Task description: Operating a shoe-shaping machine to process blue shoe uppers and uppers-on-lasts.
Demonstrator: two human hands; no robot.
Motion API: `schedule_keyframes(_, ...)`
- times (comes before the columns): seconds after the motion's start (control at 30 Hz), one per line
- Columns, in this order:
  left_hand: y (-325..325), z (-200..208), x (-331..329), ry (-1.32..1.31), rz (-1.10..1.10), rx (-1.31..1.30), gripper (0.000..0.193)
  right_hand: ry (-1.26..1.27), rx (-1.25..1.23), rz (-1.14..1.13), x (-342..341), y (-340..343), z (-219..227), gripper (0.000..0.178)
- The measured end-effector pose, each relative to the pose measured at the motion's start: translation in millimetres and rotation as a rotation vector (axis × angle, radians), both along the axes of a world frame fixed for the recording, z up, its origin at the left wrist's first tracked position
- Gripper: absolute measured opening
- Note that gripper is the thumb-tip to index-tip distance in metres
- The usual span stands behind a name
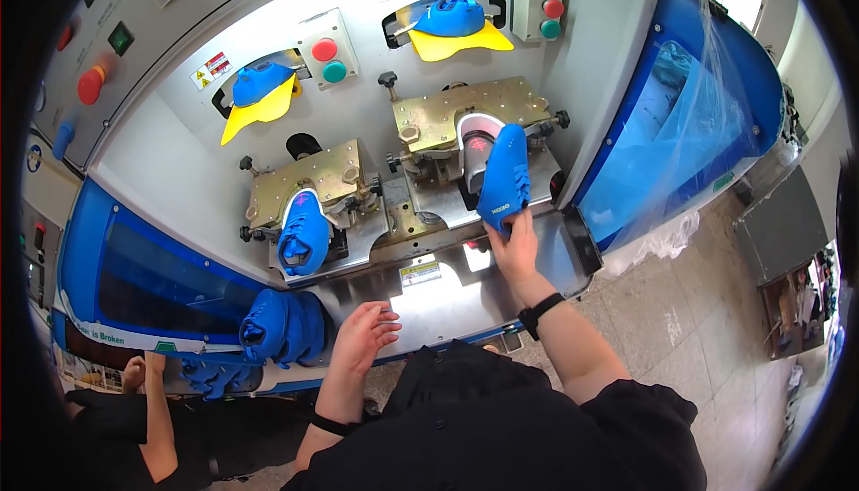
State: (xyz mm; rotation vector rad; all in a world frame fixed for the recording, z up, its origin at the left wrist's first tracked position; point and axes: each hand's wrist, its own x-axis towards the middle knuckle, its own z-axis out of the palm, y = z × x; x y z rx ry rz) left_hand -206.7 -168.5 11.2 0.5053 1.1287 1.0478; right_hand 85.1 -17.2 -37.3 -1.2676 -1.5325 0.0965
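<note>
The blue shoe [504,169] has a smooth, plain rounded toe, matching blue laces along its right flank and small pale lettering near the heel; its toe points to 12 o'clock. It sits directly at 12 o'clock of the right hand [515,254], whose fingers and thumb pinch its heel end, so the rest of the shoe reaches out beyond the fingertips. Up at 11 o'clock from that hand, the machine's mould [474,151] is partly covered by the shoe; whether they touch, I cannot tell. The left hand [360,337] hovers over the metal surface [447,308], fingers half curled and loosely parted, with stacked blue shoes [279,328] nearby at its 9 o'clock.
</note>
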Motion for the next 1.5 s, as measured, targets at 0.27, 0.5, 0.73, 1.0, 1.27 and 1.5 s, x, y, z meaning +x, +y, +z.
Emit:
schedule_keyframes(0.27, 4.6, 39.4, 34.6, 0.265, -0.208, 0.308, 0.042, -0.286, 0.227, 0.541, -19.9, -80.0, 33.3, 0.042)
schedule_keyframes(0.5, -7.5, 44.1, 57.8, 0.196, 0.425, 0.436, 0.076, -0.24, 0.282, 0.835, -82.7, -94.7, 66.4, 0.045)
schedule_keyframes(0.73, -102.7, 62.8, -64.8, 0.891, 0.863, 0.504, 0.063, -0.199, -0.076, 1.24, -146.8, -96.3, 18.9, 0.026)
schedule_keyframes(1.0, -116.8, 41.0, -164.1, 1.334, 0.783, -0.009, 0.054, 0.28, -1.42, 1.195, -302.2, -86.1, -81.8, 0.058)
schedule_keyframes(1.27, -116.1, 52.6, -148.5, 1.7, 0.567, -0.099, 0.076, 0.874, -1.629, 1.154, -391.1, -105.6, -76.7, 0.08)
schedule_keyframes(1.5, -93.1, 17.3, -144.7, 1.088, 0.693, -0.111, 0.059, 0.878, -1.978, 1.367, -364.6, -63.7, -99.5, 0.062)
